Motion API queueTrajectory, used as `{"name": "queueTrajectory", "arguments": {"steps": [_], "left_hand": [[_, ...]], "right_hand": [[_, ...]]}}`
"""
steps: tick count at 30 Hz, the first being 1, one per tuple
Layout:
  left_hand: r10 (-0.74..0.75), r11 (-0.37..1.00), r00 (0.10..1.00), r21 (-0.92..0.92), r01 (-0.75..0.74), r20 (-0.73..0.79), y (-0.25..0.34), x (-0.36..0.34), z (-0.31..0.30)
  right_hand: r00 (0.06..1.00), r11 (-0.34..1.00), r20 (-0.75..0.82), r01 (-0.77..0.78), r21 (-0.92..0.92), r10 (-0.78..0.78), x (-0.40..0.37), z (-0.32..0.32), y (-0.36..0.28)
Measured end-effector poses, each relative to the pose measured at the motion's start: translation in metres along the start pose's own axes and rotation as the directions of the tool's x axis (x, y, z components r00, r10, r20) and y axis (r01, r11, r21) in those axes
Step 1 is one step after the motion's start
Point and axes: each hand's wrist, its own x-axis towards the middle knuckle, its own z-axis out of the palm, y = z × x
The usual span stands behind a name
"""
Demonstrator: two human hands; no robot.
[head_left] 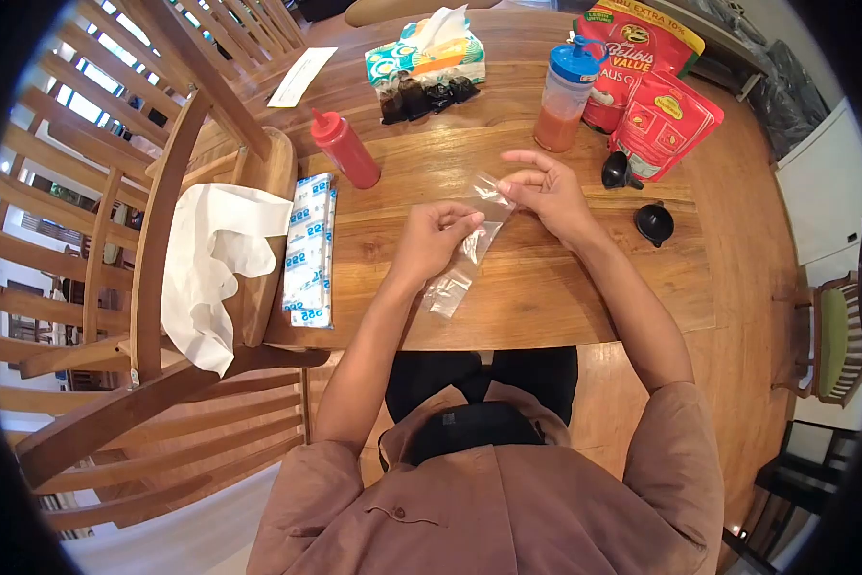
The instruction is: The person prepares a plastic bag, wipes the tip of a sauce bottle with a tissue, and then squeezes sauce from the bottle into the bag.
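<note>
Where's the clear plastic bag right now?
In the head view, the clear plastic bag is near the centre, pinched by the left hand and right hand, over the wooden table.

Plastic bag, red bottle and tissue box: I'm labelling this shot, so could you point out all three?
Plastic bag (468,252): head view, on its clear middle.
Red bottle (347,154): head view, on its body, below the nozzle.
Tissue box (425,61): head view, on its printed side.

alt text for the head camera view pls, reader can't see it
A person's left hand and right hand hold a clear plastic bag over a wooden table. Beyond are a red squeeze bottle, a tissue box, a blue-lidded container of orange liquid and two red pouches.
</note>
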Motion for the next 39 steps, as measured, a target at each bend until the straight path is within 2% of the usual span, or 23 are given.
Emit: {"name": "queueTrajectory", "arguments": {"steps": [2, 3, 7, 11, 13, 15, 18, 20, 21, 23, 24, 28, 29, 31, 33, 34, 36, 37, 39], "left_hand": [[0.023, 0.998, 0.999, 0.051, -0.025, 0.049, -0.004, 0.002, -0.005], [0.042, 0.994, 0.995, 0.098, -0.051, 0.093, -0.005, 0.001, -0.007], [0.001, 0.998, 0.994, 0.061, -0.007, 0.11, -0.001, 0.004, -0.007], [-0.008, 0.998, 0.995, -0.065, 0.014, 0.098, 0.021, 0.008, -0.002], [-0.015, 0.993, 0.995, -0.113, 0.026, 0.096, 0.021, 0.018, -0.001], [-0.028, 1.0, 0.986, 0.007, 0.027, 0.162, 0.017, 0.032, -0.005], [0.003, 1.0, 0.993, -0.027, 0.0, 0.117, 0.015, 0.036, 0.001], [-0.001, 1.0, 0.996, -0.015, 0.003, 0.091, 0.013, 0.034, 0.001], [-0.005, 1.0, 0.998, 0.001, 0.005, 0.068, 0.012, 0.032, 0.001], [-0.055, 0.998, 0.994, -0.038, 0.058, 0.098, 0.009, 0.024, -0.004], [-0.102, 0.992, 0.986, -0.065, 0.111, 0.13, 0.01, 0.018, -0.007], [-0.124, 0.982, 0.984, -0.126, 0.14, 0.126, 0.01, -0.002, -0.007], [-0.108, 0.988, 0.985, -0.099, 0.122, 0.136, 0.008, -0.007, -0.008], [-0.099, 0.991, 0.984, -0.072, 0.111, 0.148, 0.006, -0.017, -0.012], [-0.182, 0.981, 0.974, 0.087, 0.172, 0.132, 0.009, -0.024, -0.016], [-0.185, 0.981, 0.973, 0.087, 0.174, 0.135, 0.009, -0.028, -0.013], [-0.092, 0.985, 0.99, -0.136, 0.106, 0.104, 0.008, -0.037, -0.006], [-0.093, 0.985, 0.99, -0.136, 0.107, 0.106, 0.007, -0.041, -0.008], [-0.127, 0.985, 0.982, 0.137, 0.108, 0.14, 0.006, -0.052, -0.02]], "right_hand": [[0.987, 0.985, 0.015, -0.16, -0.058, 0.161, 0.001, -0.004, -0.004], [0.986, 0.985, 0.015, -0.163, -0.058, 0.164, 0.001, -0.003, -0.001], [0.993, 0.991, 0.033, -0.108, -0.078, 0.111, 0.004, -0.004, 0.007], [0.999, 0.996, -0.001, -0.035, -0.085, 0.035, 0.004, -0.003, 0.006], [0.999, 0.996, 0.012, -0.042, -0.085, 0.043, 0.004, -0.004, 0.009], [0.998, 0.995, 0.027, -0.051, -0.083, 0.054, 0.004, -0.001, 0.012], [0.994, 0.994, -0.035, -0.107, -0.015, 0.107, 0.005, 0.001, 0.007], [0.991, 0.977, 0.046, -0.112, -0.18, 0.122, 0.003, 0.0, 0.005], [0.991, 0.977, 0.046, -0.116, -0.182, 0.126, 0.004, -0.002, 0.008], [0.997, 0.981, -0.061, -0.066, -0.181, 0.056, 0.008, -0.007, 0.015], [0.996, 0.981, -0.06, -0.069, -0.18, 0.059, 0.007, -0.007, 0.014], [0.988, 0.984, -0.152, 0.013, -0.179, -0.04, 0.008, -0.003, 0.01], [0.98, 0.981, -0.18, 0.056, -0.188, -0.091, 0.007, -0.003, 0.01], [0.982, 0.978, -0.161, 0.065, -0.2, -0.099, 0.007, -0.006, 0.011], [0.983, 0.975, -0.146, 0.078, -0.21, -0.11, 0.005, -0.005, 0.011], [0.987, 0.976, -0.13, 0.064, -0.208, -0.093, 0.004, -0.002, 0.01], [0.991, 0.977, -0.114, 0.049, -0.208, -0.074, 0.004, -0.001, 0.01], [0.986, 0.976, -0.14, 0.059, -0.21, -0.09, 0.005, -0.002, 0.01], [0.98, 0.975, -0.168, 0.067, -0.211, -0.103, 0.007, -0.006, 0.011]]}}
